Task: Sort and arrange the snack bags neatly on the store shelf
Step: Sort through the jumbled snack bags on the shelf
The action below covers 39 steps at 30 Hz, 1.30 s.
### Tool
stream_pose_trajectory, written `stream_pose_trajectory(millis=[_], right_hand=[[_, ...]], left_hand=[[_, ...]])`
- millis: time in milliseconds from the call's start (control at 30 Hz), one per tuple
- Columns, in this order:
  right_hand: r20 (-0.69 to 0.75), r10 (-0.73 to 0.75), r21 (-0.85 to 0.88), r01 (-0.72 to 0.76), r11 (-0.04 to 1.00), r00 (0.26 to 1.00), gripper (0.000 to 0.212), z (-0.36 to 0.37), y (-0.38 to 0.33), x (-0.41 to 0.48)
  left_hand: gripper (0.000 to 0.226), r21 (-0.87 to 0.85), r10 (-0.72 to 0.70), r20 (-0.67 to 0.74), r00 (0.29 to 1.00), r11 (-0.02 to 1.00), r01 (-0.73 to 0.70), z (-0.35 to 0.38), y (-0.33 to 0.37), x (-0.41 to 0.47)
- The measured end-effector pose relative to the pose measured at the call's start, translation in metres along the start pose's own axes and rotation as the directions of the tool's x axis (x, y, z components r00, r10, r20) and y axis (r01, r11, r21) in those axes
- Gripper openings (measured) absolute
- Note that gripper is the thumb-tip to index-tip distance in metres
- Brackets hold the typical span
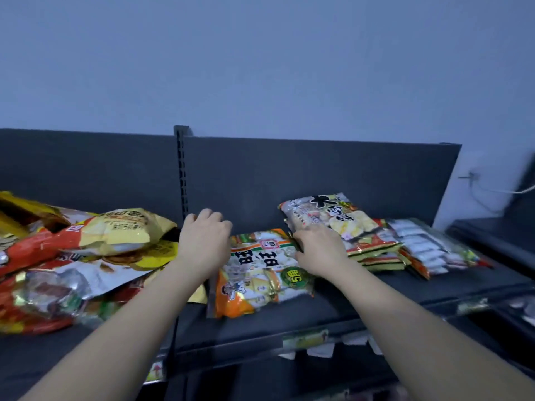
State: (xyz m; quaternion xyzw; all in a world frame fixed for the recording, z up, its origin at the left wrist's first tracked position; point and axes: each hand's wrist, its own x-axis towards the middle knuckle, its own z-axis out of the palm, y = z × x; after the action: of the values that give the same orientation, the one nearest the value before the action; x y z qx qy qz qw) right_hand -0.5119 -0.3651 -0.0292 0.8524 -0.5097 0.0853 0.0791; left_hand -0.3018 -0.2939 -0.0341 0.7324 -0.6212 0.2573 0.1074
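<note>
My left hand (204, 241) and right hand (321, 250) each gripped a far corner of the orange-and-white snack bag (260, 276), which lay flat on the shelf (362, 299) between the jumbled pile (86, 256) and the neat stack (341, 221), probably so I could square it up.

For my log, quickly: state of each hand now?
Left hand: grips the orange bag.
Right hand: at that bag's edge; grip cannot be told.

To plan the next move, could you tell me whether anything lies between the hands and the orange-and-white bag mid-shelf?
Nothing visible does: the left hand and right hand are on the far corners of the orange-and-white bag.
</note>
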Motion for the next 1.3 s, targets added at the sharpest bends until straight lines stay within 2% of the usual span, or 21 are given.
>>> stream_pose_trajectory(millis=[200,267,400,467,500,533,633,700,800,900,967,1067,1133,1200,1233,1300], right_hand=[[0.037,0.081,-0.002,-0.081,0.997,0.996,0.046,0.008,0.068,-0.026],[0.064,0.088,0.009,-0.089,0.996,0.994,0.055,0.013,0.084,-0.029],[0.052,0.057,0.028,-0.058,0.998,0.997,0.065,0.023,0.104,-0.025],[0.010,0.026,0.021,-0.026,0.999,1.000,0.064,0.028,0.110,-0.019],[-0.004,0.012,0.020,-0.012,1.000,1.000,0.065,0.030,0.113,-0.015],[-0.012,0.000,0.028,0.000,1.000,1.000,0.068,0.031,0.116,-0.012],[-0.004,-0.040,0.093,0.040,0.995,0.999,0.083,0.034,0.125,-0.001],[-0.030,-0.062,0.188,0.066,0.980,0.998,0.086,0.033,0.129,0.005],[-0.126,0.019,0.357,0.028,0.934,0.992,0.082,0.030,0.135,0.018],[-0.195,0.208,0.387,-0.120,0.914,0.958,0.054,0.033,0.147,0.035],[-0.119,0.336,0.435,-0.255,0.863,0.934,0.054,0.037,0.156,0.042],[0.137,0.441,0.600,-0.428,0.676,0.887,0.094,0.041,0.171,0.043],[0.292,0.424,0.724,-0.488,0.488,0.857,0.107,0.039,0.181,0.042],[0.410,0.335,0.779,-0.517,0.355,0.848,0.106,0.039,0.189,0.043],[0.444,0.288,0.786,-0.523,0.329,0.848,0.107,0.040,0.192,0.043],[0.483,0.228,0.779,-0.534,0.329,0.846,0.124,0.045,0.197,0.041]], left_hand=[[0.039,-0.043,0.057,0.144,0.988,0.998,-0.051,0.009,0.071,0.006],[0.049,-0.076,0.053,0.275,0.960,0.997,-0.033,0.014,0.086,0.010],[0.091,-0.067,0.062,0.594,0.802,0.997,-0.027,0.039,0.102,0.015],[0.106,-0.072,0.050,0.692,0.720,0.997,0.000,0.055,0.104,0.018],[0.107,-0.083,0.046,0.709,0.704,0.996,0.019,0.060,0.105,0.021],[0.101,-0.095,0.052,0.699,0.713,0.995,0.021,0.064,0.106,0.026],[0.051,-0.090,0.104,0.560,0.822,0.994,-0.065,0.067,0.105,0.046],[0.031,-0.064,0.089,0.479,0.873,0.996,-0.067,0.063,0.101,0.059],[0.025,-0.171,-0.012,0.433,0.901,0.981,0.094,0.049,0.084,0.073],[0.022,-0.341,-0.207,0.329,0.921,0.884,0.321,0.029,0.065,0.078],[0.021,-0.401,-0.351,0.208,0.913,0.821,0.407,0.013,0.058,0.078],[0.022,-0.460,-0.515,0.039,0.857,0.752,0.472,-0.008,0.057,0.077],[0.019,-0.516,-0.595,-0.051,0.802,0.703,0.489,-0.018,0.060,0.074],[0.017,-0.580,-0.648,-0.155,0.746,0.671,0.463,-0.025,0.069,0.068],[0.017,-0.605,-0.665,-0.200,0.720,0.662,0.443,-0.028,0.074,0.064],[0.016,-0.629,-0.686,-0.266,0.677,0.656,0.417,-0.036,0.088,0.059]])
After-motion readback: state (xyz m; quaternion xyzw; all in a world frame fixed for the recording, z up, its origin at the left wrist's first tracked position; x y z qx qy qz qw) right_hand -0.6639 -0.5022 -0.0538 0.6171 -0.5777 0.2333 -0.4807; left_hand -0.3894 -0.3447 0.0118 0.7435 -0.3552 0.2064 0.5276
